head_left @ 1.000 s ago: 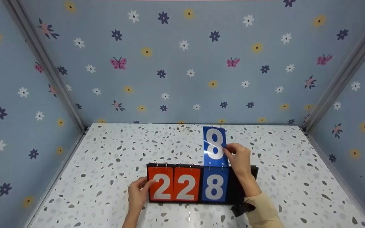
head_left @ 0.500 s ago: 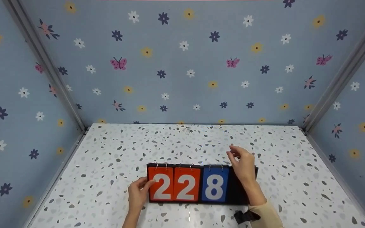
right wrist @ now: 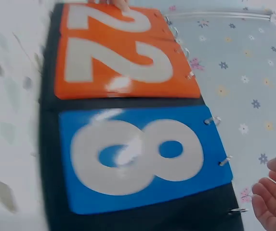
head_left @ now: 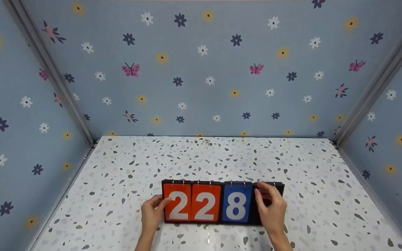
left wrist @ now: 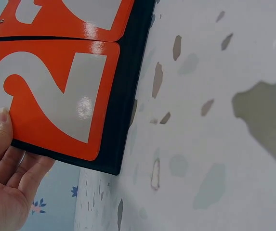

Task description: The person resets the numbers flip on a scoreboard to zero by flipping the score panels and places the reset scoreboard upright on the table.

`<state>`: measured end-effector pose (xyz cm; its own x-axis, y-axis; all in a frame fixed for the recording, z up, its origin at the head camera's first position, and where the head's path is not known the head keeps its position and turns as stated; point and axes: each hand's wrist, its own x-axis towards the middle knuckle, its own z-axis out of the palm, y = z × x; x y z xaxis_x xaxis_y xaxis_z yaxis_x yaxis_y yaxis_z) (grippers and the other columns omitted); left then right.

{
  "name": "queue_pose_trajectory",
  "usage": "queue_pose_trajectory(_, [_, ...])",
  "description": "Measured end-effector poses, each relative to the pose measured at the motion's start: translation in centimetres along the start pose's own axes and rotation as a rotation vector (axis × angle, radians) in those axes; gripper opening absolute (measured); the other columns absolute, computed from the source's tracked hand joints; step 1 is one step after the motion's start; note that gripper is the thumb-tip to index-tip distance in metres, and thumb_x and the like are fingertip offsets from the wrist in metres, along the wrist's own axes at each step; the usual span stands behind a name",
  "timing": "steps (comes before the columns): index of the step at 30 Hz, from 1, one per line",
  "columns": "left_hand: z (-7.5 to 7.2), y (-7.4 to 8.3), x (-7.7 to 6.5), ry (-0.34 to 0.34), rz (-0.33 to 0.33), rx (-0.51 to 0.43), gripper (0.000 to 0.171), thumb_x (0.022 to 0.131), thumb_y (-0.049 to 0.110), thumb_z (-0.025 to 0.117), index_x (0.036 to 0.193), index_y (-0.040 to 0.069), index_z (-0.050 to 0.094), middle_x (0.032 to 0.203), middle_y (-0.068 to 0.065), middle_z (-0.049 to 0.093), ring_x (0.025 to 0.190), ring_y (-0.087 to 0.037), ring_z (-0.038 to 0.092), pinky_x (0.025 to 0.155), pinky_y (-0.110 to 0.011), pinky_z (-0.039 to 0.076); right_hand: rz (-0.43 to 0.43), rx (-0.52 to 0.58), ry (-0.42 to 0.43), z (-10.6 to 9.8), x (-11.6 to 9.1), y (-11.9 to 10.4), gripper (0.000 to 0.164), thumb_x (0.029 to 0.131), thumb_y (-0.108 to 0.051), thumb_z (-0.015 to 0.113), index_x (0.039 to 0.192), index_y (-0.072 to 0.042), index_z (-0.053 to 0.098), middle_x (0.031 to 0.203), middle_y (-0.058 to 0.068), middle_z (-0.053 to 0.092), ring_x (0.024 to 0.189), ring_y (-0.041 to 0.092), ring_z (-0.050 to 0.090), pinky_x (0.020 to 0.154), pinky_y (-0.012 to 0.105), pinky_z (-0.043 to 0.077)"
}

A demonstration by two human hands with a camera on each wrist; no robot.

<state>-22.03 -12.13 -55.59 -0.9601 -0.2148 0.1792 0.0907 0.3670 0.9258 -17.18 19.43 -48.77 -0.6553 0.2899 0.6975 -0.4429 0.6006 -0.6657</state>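
A flip scoreboard with a black base stands tilted on the speckled table. Two red cards reading 2 and 2 hang on its left half, the outer red card nearest my left hand. Beside them hangs a blue card reading 8; the far-right slot is bare black. My left hand grips the board's left edge, thumb on the front of the red card and fingers behind. My right hand is in front of the bare slot, fingers loosely bent near the top edge, no card between thumb and fingertips.
Metal rings run along the board's top edge. White speckled table surrounds the board. Flowered blue panels rise at the back and both sides, with grey metal posts at the corners.
A raised blue 8 card left the right hand and went over behind the board; another 8 shows in front. The right hand then came down and nearer to the bare slot. Left hand unmoved.
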Motion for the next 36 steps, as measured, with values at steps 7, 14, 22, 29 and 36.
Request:
queue_pose_trajectory(7, [0.0,0.1,-0.1,-0.007,-0.009,-0.018,0.02,0.079,0.016,0.069,0.089,-0.002,0.068,0.084,-0.012,0.067,0.082,-0.024,0.063,0.075,-0.035,0.051,0.204,-0.037,-0.06,0.5,-3.1,0.7,0.029,0.076,0.008,0.066,0.103,0.003,0.061,0.096,0.009,0.062,0.081,0.017,0.06,0.065,0.022,0.051])
queue_pose_trajectory(14, [0.1,0.1,-0.2,-0.014,-0.021,-0.014,0.023,0.079,0.019,0.069,0.089,-0.001,0.069,0.084,-0.011,0.067,0.08,-0.022,0.063,0.075,-0.035,0.05,0.403,-0.044,-0.132,1.3,-5.1,1.8,0.031,0.077,0.005,0.066,0.107,0.004,0.057,0.099,0.014,0.061,0.086,0.023,0.061,0.072,0.029,0.051])
queue_pose_trajectory(22, [0.0,0.2,0.0,-0.011,-0.033,-0.001,0.024,0.079,0.02,0.069,0.089,-0.001,0.069,0.082,-0.01,0.066,0.081,-0.023,0.062,0.075,-0.035,0.051,0.55,0.059,-0.181,1.9,-5.5,2.3,0.024,0.078,-0.004,0.069,0.1,0.002,0.06,0.09,0.011,0.062,0.078,0.018,0.061,0.065,0.022,0.05])
queue_pose_trajectory(29, [0.0,0.4,0.1,-0.02,-0.068,0.007,0.025,0.08,0.021,0.068,0.093,-0.001,0.068,0.086,-0.01,0.067,0.085,-0.025,0.062,0.078,-0.037,0.05,0.595,0.128,-0.144,2.4,-5.3,2.6,0.026,0.069,-0.006,0.077,0.083,0.003,0.056,0.075,0.009,0.058,0.063,0.013,0.056,0.055,0.02,0.047])
queue_pose_trajectory(36, [0.0,0.4,-0.1,-0.025,-0.076,-0.01,0.028,0.08,0.022,0.068,0.094,-0.001,0.068,0.087,-0.011,0.067,0.084,-0.024,0.062,0.079,-0.038,0.049,0.6,0.022,-0.166,1.9,-5.1,2.5,0.02,0.068,-0.009,0.078,0.073,0.001,0.06,0.067,0.005,0.059,0.057,0.011,0.055,0.053,0.02,0.046])
